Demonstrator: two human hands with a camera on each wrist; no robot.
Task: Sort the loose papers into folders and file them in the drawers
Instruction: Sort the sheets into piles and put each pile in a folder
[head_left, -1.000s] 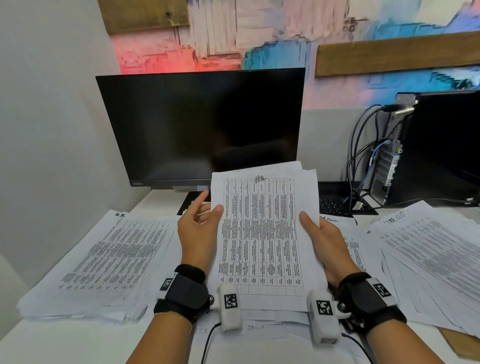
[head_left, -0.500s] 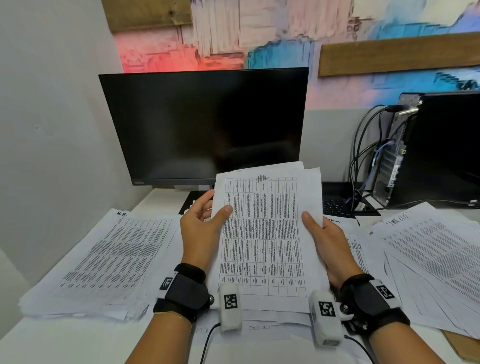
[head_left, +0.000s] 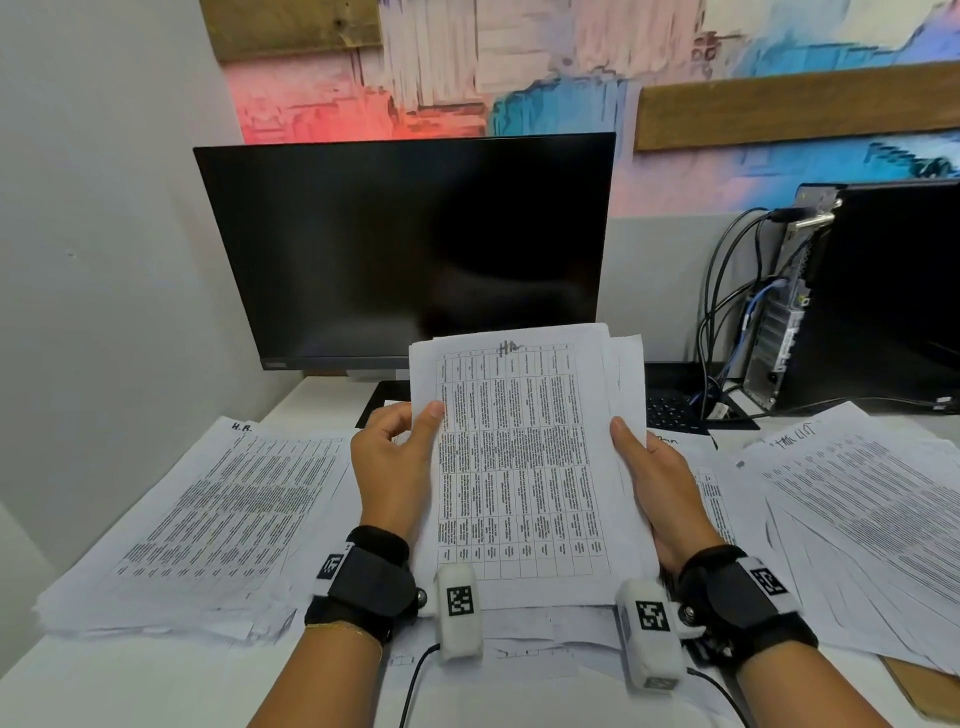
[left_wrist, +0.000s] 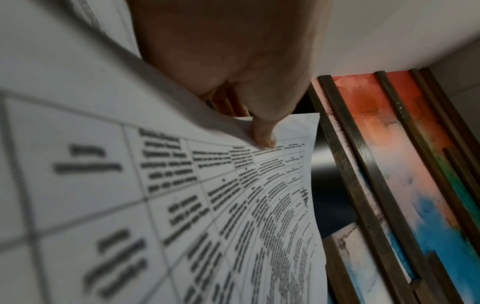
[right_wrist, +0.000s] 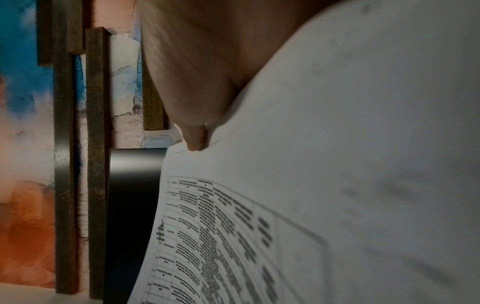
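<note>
Since a second ago the left hand (head_left: 390, 467) has closed its thumb onto the sheaf of papers (head_left: 524, 462) — right hand (head_left: 657, 493) clamps the opposite edge, holding it upright between them, likely to read its heading before assigning a pile.

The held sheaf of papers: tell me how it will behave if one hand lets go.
The sheaf of papers would probably flop: the left wrist view shows it curving. Sheets are already offset at the top right, so they may fan out or slip. The left hand and right hand each hold one edge.
</note>
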